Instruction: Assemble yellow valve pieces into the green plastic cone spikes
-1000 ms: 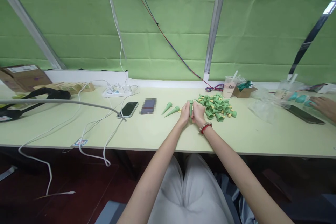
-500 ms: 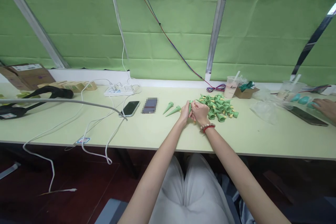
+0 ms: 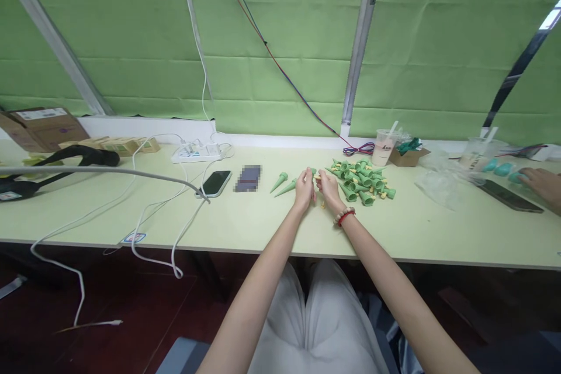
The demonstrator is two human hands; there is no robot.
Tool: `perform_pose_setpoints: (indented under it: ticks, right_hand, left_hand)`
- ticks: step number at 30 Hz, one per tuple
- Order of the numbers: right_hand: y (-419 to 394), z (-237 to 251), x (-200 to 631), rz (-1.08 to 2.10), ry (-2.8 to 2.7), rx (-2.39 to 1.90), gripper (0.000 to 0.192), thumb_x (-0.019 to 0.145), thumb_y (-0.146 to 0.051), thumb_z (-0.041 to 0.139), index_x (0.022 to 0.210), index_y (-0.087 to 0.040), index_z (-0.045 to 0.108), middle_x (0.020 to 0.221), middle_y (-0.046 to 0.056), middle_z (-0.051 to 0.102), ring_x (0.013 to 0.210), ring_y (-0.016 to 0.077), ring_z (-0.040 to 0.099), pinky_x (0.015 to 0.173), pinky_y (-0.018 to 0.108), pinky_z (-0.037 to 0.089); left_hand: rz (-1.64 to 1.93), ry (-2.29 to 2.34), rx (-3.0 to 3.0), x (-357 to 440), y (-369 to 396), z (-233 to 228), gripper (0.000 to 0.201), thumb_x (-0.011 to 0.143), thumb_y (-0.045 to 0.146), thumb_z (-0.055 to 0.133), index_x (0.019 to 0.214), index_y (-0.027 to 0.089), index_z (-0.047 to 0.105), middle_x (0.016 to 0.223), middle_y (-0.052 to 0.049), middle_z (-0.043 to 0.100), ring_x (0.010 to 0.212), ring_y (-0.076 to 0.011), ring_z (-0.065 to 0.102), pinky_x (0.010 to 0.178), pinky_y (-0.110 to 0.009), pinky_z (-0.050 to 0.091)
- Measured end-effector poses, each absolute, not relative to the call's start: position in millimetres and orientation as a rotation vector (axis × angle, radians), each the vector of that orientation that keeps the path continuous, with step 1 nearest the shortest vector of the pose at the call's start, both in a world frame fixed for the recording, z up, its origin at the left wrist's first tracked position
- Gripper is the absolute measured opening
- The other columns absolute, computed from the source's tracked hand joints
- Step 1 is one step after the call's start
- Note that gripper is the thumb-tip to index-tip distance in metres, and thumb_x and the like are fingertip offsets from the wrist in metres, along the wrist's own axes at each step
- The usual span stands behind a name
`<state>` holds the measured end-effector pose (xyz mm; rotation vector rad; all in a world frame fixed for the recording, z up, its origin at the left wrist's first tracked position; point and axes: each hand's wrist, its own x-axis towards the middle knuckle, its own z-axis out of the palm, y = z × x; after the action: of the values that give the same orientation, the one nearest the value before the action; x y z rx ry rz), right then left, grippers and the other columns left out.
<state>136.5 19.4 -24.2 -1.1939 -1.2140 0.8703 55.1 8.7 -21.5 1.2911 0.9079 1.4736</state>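
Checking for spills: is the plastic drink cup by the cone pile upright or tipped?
Upright: the drink cup stands on the table, straw pointing up.

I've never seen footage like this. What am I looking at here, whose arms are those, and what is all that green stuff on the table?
There is no machine here: the picture comes from a camera worn on a person's head, looking forward and down, so the two bare arms reaching up from the bottom are that person's own. The left hand and right hand meet over a pale table, closed around a small green cone; the grip itself is too small to make out. Just right of them lies a pile of green cones, and two single cones lie to the left. Further left are a phone and a white power strip with cables. At the far right edge, another person's hand rests near a second phone.
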Motion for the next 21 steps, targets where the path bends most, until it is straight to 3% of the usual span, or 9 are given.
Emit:
perform_pose_setpoints:
  ticks: [12,18,21]
  right_hand:
    - [19.8,-25.3,129.4,0.89,-1.202,-1.11,0.036,0.073,-0.044,0.053,0.049,-0.018,0.048,0.04,-0.004,0.045,0.035,0.0078,0.039,0.037,0.021,0.029]
    - [20.7,-24.3,126.5,1.248,-1.157,-0.839,0.034,0.067,-0.05,0.06,0.063,-0.017,0.053,0.054,0.0,0.057,0.039,0.0083,0.045,0.039,0.022,0.039]
    - [22.3,-24.5,127.9,1.192,-1.213,-0.807,0.036,0.065,-0.053,0.06,0.068,-0.017,0.053,0.063,0.001,0.058,0.049,0.0099,0.051,0.046,0.023,0.043]
  left_hand:
    - [1.481,0.897,1.071,50.2,15.7,-22.5,0.047,0.075,0.065,0.041,0.064,0.019,0.04,0.032,0.009,0.03,0.024,-0.0085,0.036,0.029,-0.02,0.024]
    - [1.492,0.885,1.016,49.3,17.8,-21.0,0.049,0.072,0.065,0.045,0.059,0.018,0.041,0.034,0.009,0.028,0.024,-0.0066,0.034,0.028,-0.019,0.022]
    - [1.547,0.904,1.011,48.7,17.8,-20.4,0.047,0.073,0.062,0.048,0.058,0.018,0.042,0.035,0.009,0.03,0.024,-0.0045,0.029,0.028,-0.019,0.02]
